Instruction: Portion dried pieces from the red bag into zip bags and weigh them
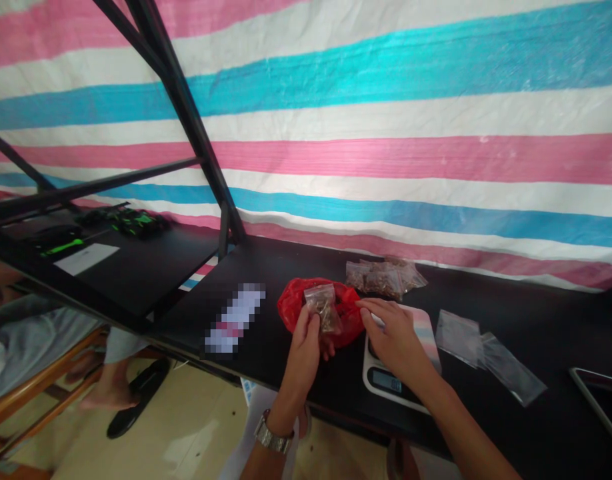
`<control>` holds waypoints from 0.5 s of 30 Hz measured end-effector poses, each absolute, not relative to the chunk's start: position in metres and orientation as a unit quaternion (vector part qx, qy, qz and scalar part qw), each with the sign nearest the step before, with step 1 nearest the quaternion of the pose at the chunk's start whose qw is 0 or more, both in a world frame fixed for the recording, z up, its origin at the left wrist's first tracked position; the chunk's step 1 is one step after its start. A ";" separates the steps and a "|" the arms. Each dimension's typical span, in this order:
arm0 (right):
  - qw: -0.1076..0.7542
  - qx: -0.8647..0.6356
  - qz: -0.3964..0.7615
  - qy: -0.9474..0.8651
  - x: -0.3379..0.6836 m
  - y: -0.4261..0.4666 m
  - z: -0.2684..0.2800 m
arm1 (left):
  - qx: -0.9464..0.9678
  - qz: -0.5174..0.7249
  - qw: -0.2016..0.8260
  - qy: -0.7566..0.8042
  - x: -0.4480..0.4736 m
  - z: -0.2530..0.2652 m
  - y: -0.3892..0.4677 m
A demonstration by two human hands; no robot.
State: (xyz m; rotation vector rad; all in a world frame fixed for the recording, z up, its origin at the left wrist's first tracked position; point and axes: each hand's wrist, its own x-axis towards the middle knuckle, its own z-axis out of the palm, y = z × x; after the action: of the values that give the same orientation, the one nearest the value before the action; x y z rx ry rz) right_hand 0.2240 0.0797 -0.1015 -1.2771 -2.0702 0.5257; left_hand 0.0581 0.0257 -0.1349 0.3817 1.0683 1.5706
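Note:
My left hand (306, 341) pinches a small clear zip bag (329, 316) with brownish bits inside, too small to name. Under and around it lies a red plastic bag (293, 305), its mouth spread wide on the black table. At the red bag's right edge, the fingers of my right hand (389, 331) close on the plastic. Below that hand and forearm sits a white digital kitchen scale (426, 325), partly covered, its display lit. Behind the scale, several filled zip bags (383, 277) lie in a heap. Flat clear zip bags (461, 337) rest to the right.
A blurred-out paper strip (236, 319) lies left on the black table (266, 257). A dark-screened device (603, 400) is at the right edge. Black metal bars (186, 113) rise at left, before a striped tarp (411, 160). A seated person's leg (111, 380) shows lower left.

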 end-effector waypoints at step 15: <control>0.507 -0.372 0.238 -0.740 0.216 0.067 -0.080 | 0.538 0.558 0.367 0.514 0.054 -0.114 0.001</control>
State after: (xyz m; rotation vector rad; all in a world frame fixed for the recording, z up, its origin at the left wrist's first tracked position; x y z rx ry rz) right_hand 0.2159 0.0675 -0.0797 -0.8969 -1.7856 0.5732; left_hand 0.0536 0.0005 -0.1141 1.3828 1.3218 1.4335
